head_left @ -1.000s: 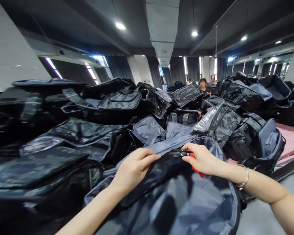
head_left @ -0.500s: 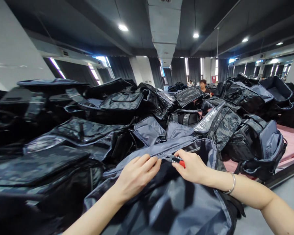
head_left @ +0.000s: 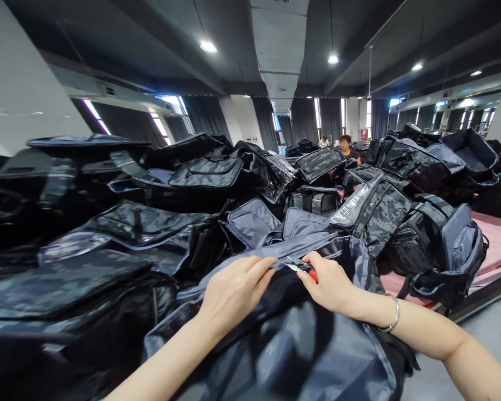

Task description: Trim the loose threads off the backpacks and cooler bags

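A black bag with grey lining (head_left: 317,345) lies open in front of me. My left hand (head_left: 240,284) is closed in a pinch at the bag's far edge, thumb against fingertips. Whether a thread is also between those fingers is too small to tell. My right hand (head_left: 328,284) is wrapped round a pair of thread snips (head_left: 297,265) with a red handle, mostly hidden by the palm. The metal blades point left, just short of my left fingertips, and lie over the edge seam. A bracelet (head_left: 396,314) circles my right wrist.
Camouflage-patterned bags (head_left: 146,223) are heaped to the left and beyond. More bags (head_left: 426,239) stand on a pink-covered table (head_left: 499,250) at the right, some gaping. A person (head_left: 347,147) is behind the far pile, with another person (head_left: 324,141) farther back.
My left fingers have straightened into a pinch and shifted slightly up and right. The snips have turned a little, and their blades now stand slightly apart.
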`<action>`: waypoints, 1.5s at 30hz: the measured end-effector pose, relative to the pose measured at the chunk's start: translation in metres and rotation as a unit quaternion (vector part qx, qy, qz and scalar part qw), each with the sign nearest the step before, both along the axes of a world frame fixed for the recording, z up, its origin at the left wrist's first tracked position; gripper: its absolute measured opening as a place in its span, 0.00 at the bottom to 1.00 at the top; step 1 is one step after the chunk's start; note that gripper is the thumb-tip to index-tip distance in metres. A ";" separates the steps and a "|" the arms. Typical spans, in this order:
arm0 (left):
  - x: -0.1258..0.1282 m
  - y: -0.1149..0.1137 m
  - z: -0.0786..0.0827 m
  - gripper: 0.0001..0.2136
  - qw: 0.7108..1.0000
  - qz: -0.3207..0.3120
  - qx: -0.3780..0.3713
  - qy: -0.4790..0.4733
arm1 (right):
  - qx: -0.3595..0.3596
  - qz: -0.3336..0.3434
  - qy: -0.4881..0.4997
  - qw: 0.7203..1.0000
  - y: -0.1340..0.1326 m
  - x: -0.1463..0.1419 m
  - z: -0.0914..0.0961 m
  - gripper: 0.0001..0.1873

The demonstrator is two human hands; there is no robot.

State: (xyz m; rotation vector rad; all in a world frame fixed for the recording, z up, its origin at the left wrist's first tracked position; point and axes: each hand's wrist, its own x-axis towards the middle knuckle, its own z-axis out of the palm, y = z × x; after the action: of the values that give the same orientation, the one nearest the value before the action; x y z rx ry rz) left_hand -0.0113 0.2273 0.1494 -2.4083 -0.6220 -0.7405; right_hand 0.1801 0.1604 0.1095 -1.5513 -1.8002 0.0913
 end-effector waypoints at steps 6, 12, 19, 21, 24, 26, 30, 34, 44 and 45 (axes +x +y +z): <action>0.015 0.001 0.013 0.15 0.991 0.082 -0.093 0.053 | 0.006 0.005 0.014 1.000 0.004 0.002 -0.002 0.09; 0.022 0.000 0.009 0.13 0.994 0.061 0.005 0.095 | -0.003 -0.043 -0.136 0.990 -0.005 -0.004 0.007 0.10; 0.017 -0.001 0.001 0.12 0.999 0.008 0.033 0.039 | 0.007 -0.052 -0.229 0.972 -0.012 -0.011 0.009 0.11; 0.014 -0.001 0.003 0.12 0.999 0.026 -0.018 0.000 | 0.009 -0.046 -0.218 0.975 -0.010 -0.008 0.009 0.10; 0.008 0.002 0.009 0.10 0.982 0.070 -0.153 -0.079 | 0.008 -0.022 -0.150 0.988 -0.005 -0.003 0.009 0.08; 0.005 0.004 0.013 0.10 0.959 0.083 -0.244 -0.118 | 0.000 0.006 -0.088 0.996 -0.002 -0.002 0.010 0.08; 0.002 0.006 0.016 0.12 0.926 0.096 -0.327 -0.160 | -0.013 0.046 -0.024 0.999 0.004 -0.005 0.014 0.10; 0.003 0.004 0.013 0.13 0.922 0.087 -0.340 -0.164 | -0.017 0.053 -0.023 0.998 0.008 -0.011 0.019 0.10; -0.005 -0.007 0.024 0.16 0.885 0.041 -0.401 -0.231 | 0.003 0.096 0.012 0.995 0.007 -0.002 0.020 0.08; -0.008 -0.011 0.029 0.17 0.877 0.041 -0.419 -0.231 | -0.007 0.108 0.020 0.994 0.003 0.002 0.024 0.08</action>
State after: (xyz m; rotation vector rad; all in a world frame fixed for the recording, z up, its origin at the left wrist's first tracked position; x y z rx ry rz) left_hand -0.0191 0.2163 0.1784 -2.9346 -1.4831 -1.2110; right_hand 0.1824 0.1636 0.1335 -1.3497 -1.9339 0.2355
